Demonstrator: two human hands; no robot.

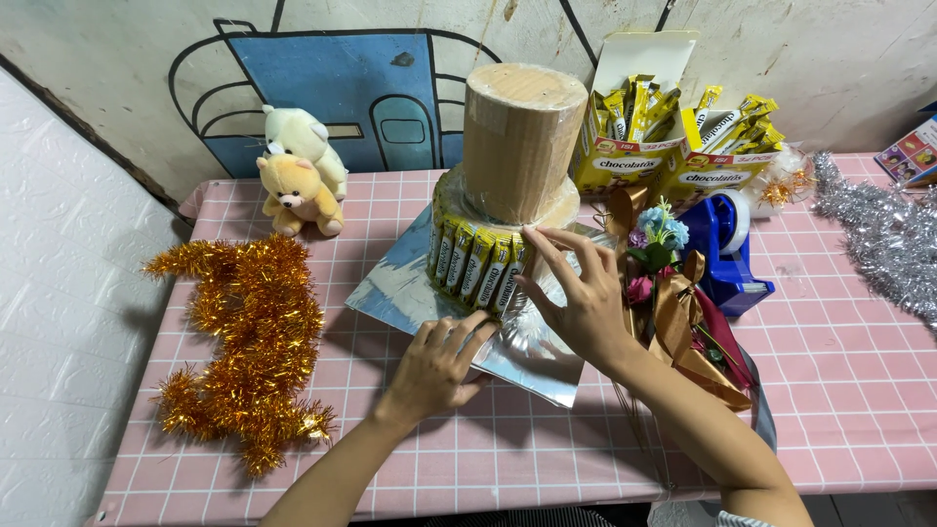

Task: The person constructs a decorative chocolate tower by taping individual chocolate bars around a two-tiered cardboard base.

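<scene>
Looking down at my pink checked table [839, 390], starting at the left edge: there's a big squiggle of orange tinsel [244, 342] lying flat, and up toward the far left corner two little teddy bears [298, 176] sit against the wall, the cream one behind the orange one. Moving in, my left hand [439, 366] is down on the near corner of the silver foil board [400, 288], fingers curled narrow with the tips pressing on the edge of the foil, not gripping anything as far as I can see. On that board, about mid-table, sits the two-tier cardboard cylinder stack [517, 137], and the lower tier has a row of yellow chocolate sticks [473, 263] standing upright around its front. My right hand [576, 293] is spread fairly wide, fingertips touching the rightmost stick in that row, palm hovering over the foil. Just right of that hand lies a small bunch of artificial flowers with gold ribbon [673, 303], and beside it a blue tape dispenser [732, 244]. Behind those, near the far edge, two open yellow boxes [673, 161] full of the same sticks. Silver tinsel [883, 234] trails along the right edge.
</scene>
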